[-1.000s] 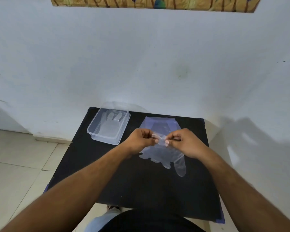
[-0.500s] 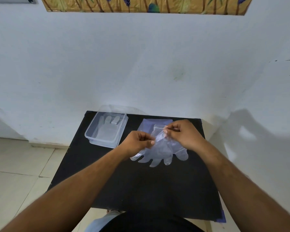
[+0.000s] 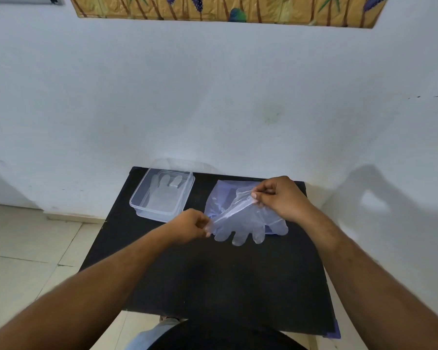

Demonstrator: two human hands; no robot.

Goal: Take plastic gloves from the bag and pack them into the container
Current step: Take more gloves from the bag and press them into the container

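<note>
wall (image 3: 213, 97): white, fills the upper view; gold picture (image 3: 228, 8) with painted stems along the top edge; a few dark marks at far right
floor (image 3: 23, 248): pale tiles, left of the table
table (image 3: 213, 279): black top, pushed against the wall; a blue corner piece shows at the near right
container (image 3: 139, 198): clear plastic box, open, far left part of the table, near the wall; one glove lies flat inside it, fingers toward the wall; something clear stands behind it against the wall, cannot tell what
bag (image 3: 218, 195): thin bluish plastic, flat on the table right of the container, partly under the held glove and the right hand
glove (image 3: 240, 223): clear plastic, stretched between both hands above the table, cuff edge pulled taut on a slant from low left to high right; fingers hang toward the viewer, tips near or on the tabletop, cannot tell which; overlaps the bag
left hand (image 3: 190, 226): closed in a pinch on the lower left end of the glove's cuff, just in front of the container's near corner
right hand (image 3: 281, 198): closed in a pinch, thumb and forefinger on the upper right end of the cuff, over the bag's far right part
hands: apart, the glove's edge spanning the gap
</note>
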